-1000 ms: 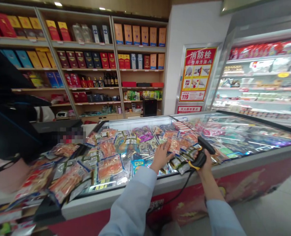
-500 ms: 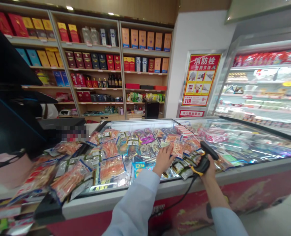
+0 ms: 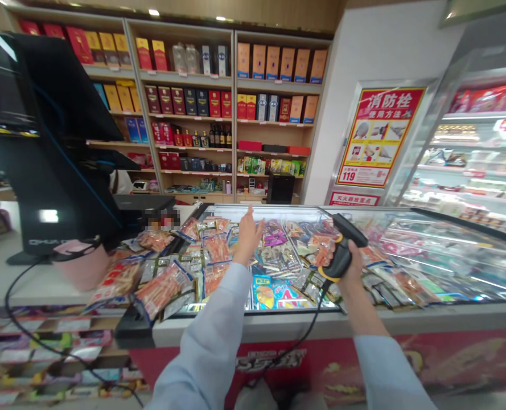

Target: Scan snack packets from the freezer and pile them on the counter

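My left hand (image 3: 248, 236) is raised above a glass-topped chest freezer (image 3: 253, 323), its fingers spread and nothing in it. Just below lie flat snack packets (image 3: 216, 249) with orange strips inside. My right hand (image 3: 352, 263) grips a black and yellow corded barcode scanner (image 3: 341, 250), its nose pointing up and away. Under the scanner are more foil packets (image 3: 278, 259), and a blue and yellow packet (image 3: 264, 292) lies near the front. Packets cover most of the glass and hide the freezer's inside.
A black checkout terminal (image 3: 52, 142) and a pink cup (image 3: 82, 267) stand on the counter at left. Wooden shelves (image 3: 188, 81) of boxed liquor fill the back wall. A chilled display case (image 3: 474, 171) stands at right. The scanner cable (image 3: 291, 348) hangs down the freezer's front.
My left hand has lifted off the packets and moved away from the scanner. My right hand has shifted left with the scanner. The whole view has turned, so the shelves sit further right.
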A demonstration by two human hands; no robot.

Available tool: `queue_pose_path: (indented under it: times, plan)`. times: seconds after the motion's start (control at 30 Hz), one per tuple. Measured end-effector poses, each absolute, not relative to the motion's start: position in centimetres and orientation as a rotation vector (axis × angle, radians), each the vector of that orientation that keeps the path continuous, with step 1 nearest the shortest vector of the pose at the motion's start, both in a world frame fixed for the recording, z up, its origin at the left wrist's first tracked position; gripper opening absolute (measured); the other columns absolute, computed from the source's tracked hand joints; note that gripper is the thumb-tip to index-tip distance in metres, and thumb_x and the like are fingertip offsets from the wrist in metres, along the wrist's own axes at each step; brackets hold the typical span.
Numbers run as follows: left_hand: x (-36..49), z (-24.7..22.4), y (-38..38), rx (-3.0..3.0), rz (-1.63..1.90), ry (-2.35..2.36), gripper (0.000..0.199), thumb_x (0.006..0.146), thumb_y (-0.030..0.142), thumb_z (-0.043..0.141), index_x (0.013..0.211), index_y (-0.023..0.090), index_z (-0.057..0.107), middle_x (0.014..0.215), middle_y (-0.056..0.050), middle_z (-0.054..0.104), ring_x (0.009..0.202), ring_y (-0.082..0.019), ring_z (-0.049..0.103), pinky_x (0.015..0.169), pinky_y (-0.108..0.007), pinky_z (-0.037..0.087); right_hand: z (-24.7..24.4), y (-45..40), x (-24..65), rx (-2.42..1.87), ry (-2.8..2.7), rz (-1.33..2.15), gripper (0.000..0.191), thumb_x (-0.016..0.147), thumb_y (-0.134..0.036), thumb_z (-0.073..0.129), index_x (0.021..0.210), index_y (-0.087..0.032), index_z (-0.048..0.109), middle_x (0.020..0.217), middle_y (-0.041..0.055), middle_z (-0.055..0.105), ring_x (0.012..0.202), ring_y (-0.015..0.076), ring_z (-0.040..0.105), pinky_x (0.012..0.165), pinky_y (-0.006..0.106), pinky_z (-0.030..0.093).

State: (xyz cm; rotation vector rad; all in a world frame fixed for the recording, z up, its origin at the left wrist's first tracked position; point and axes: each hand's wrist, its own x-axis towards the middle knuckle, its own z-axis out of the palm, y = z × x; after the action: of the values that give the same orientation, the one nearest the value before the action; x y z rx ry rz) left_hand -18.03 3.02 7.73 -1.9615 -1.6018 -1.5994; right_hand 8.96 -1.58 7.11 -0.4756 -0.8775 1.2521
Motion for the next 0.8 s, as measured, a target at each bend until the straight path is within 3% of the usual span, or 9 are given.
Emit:
queue_pose_path:
  times: [0.2, 0.5, 0.7, 0.8]
  plan:
    - [-25.6, 4.9, 4.1, -1.826, -1.460, -1.719, 0.057, 0.096, 0.039, 0.037, 0.144, 0.010, 0.028, 0.131, -0.020, 0.052, 0.125, -0.027, 0.047, 0.106, -0.046, 0.035, 6.9, 0.8, 0.2, -0.478, -0.908, 1.374, 0.039, 0.066, -0.054, 0.071, 0.083, -0.021, 0.058, 0.058, -0.0043, 0.056, 0.041, 0.0114, 0.052, 0.035, 0.022, 0.042]
    - [-26.1, 1.7, 6.2, -2.082, -1.052, -1.701, 0.045, 0.090, 0.016, 0.040, 0.135, 0.013, 0.042, 0.131, -0.016, 0.057, 0.122, -0.023, 0.053, 0.103, -0.042, 0.042, 1.8, 4.6, -5.7, -0.595, -0.891, 1.544, 0.038, 0.064, -0.051, 0.077, 0.067, -0.019, 0.057, 0.053, -0.0017, 0.059, 0.038, 0.0107, 0.052, 0.034, 0.021, 0.043]
    - [-24.5, -0.9, 6.6, -2.295, -0.681, -1.633, 0.058, 0.084, 0.006, 0.039, 0.141, 0.021, 0.041, 0.146, -0.010, 0.046, 0.135, -0.019, 0.042, 0.115, -0.042, 0.029, 0.1, 4.7, -6.3, -0.668, -0.860, 1.627, 0.034, 0.067, -0.048, 0.076, 0.068, -0.017, 0.061, 0.052, 0.0000, 0.060, 0.037, 0.0123, 0.053, 0.033, 0.022, 0.045]
    - [-23.9, -1.6, 6.6, -2.323, -0.615, -1.714, 0.055, 0.088, 0.013, 0.041, 0.142, 0.023, 0.039, 0.140, -0.010, 0.052, 0.130, -0.020, 0.049, 0.113, -0.044, 0.031, 0.2, 4.7, -6.4, -0.654, -0.882, 1.633, 0.033, 0.068, -0.046, 0.075, 0.069, -0.016, 0.062, 0.052, 0.0010, 0.061, 0.037, 0.0127, 0.054, 0.034, 0.023, 0.046]
